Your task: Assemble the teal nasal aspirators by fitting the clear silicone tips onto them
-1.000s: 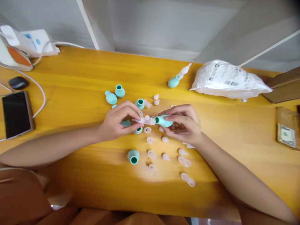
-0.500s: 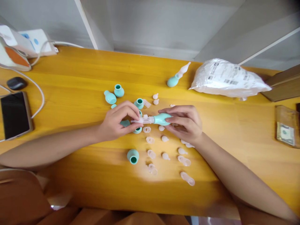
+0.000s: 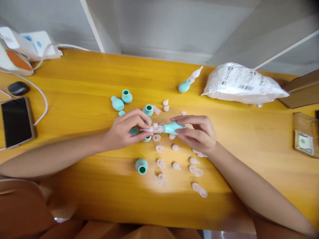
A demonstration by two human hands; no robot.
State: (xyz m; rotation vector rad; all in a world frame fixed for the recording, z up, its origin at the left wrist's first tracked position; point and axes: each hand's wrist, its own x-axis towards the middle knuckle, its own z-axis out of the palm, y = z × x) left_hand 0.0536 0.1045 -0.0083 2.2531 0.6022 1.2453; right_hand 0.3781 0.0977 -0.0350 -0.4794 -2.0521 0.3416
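Between thumb and fingers, my left hand (image 3: 131,129) pinches a clear plastic nozzle (image 3: 157,128) with a pointed white tip. The nozzle's wide end joins the neck of a teal squeeze bulb (image 3: 171,127); together they look like a nasal aspirator held level over the table. My right hand (image 3: 196,131) has its thumb and fingers around the bulb's round end. Under and beside my left hand lie loose teal bulbs, among them one bulb (image 3: 149,110) with its dark opening showing. Clear connector pieces (image 3: 159,148) and small white tips (image 3: 175,147) are spread below the hands.
A joined bulb and tip (image 3: 184,86) lies at the back, beside a white plastic bag (image 3: 243,83). To the left are a phone (image 3: 17,122), a black mouse (image 3: 18,88) and white cables. A clear case (image 3: 305,139) sits at the far right.
My right thumb and fingers have shifted on the bulb, showing more of its round end. The left hand keeps its pinch on the nozzle, barely moved.
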